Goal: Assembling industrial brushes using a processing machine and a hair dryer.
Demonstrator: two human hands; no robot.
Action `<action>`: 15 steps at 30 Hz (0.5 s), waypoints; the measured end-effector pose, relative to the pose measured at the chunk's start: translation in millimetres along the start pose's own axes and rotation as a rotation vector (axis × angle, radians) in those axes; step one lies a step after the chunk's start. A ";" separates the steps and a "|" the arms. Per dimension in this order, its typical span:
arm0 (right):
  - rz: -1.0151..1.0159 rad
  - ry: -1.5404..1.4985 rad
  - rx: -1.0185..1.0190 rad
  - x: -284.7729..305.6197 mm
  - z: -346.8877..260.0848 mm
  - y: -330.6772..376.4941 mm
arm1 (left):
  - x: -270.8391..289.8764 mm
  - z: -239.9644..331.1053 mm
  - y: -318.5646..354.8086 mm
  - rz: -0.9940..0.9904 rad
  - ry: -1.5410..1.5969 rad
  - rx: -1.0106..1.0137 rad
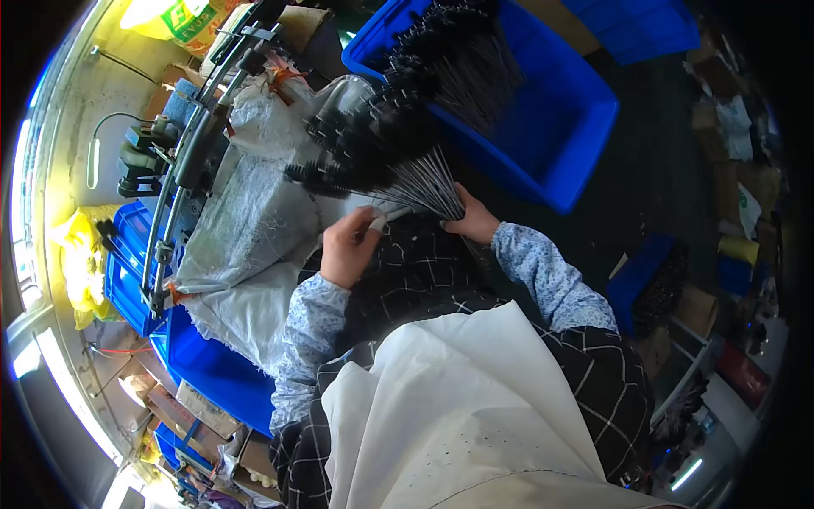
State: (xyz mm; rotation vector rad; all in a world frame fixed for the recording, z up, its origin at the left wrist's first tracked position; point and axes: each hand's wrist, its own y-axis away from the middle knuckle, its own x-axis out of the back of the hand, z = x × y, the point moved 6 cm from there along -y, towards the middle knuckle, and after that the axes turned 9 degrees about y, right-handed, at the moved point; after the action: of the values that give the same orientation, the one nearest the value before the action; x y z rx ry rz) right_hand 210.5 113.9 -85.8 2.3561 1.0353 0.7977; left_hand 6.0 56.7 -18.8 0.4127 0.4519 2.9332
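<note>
My right hand [475, 219] is closed around the wire ends of a bundle of brushes [431, 180]. Their thin metal stems fan out from it to the upper left, ending in black bristle heads. Just left of the stems, my left hand [346, 248] is closed, with thumb and fingers together. A small whitish bit shows at its fingertips, too small to name. Under the bristle heads lies a white woven sack [254, 199]. Beyond the bundle, a blue bin [570, 127] holds many more brushes [483, 81] of the same kind.
At the left runs a metal rail fixture [174, 199] with clamps. Beneath the sack sits a blue container [212, 365]. A pale apron [458, 382] covers my lap. To the right on the floor stands a blue box [638, 276] with dark contents, near several cardboard boxes.
</note>
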 end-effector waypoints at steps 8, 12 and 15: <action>0.034 0.049 -0.019 3.2 -12.2 6.2 | -44.8 43.7 -4.9 -0.372 0.153 -0.032; 0.088 0.055 -0.011 -2.0 -17.2 6.4 | -47.4 35.2 -16.5 -0.254 0.037 -0.361; 0.079 0.071 0.020 3.1 -19.6 9.6 | -34.1 31.6 -18.0 -0.120 0.238 -0.208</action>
State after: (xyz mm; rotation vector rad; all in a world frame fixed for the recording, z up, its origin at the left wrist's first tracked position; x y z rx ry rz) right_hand 204.2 113.5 -64.6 2.4139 0.9881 0.9108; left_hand 49.5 76.0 -3.9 0.0097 0.1861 2.8823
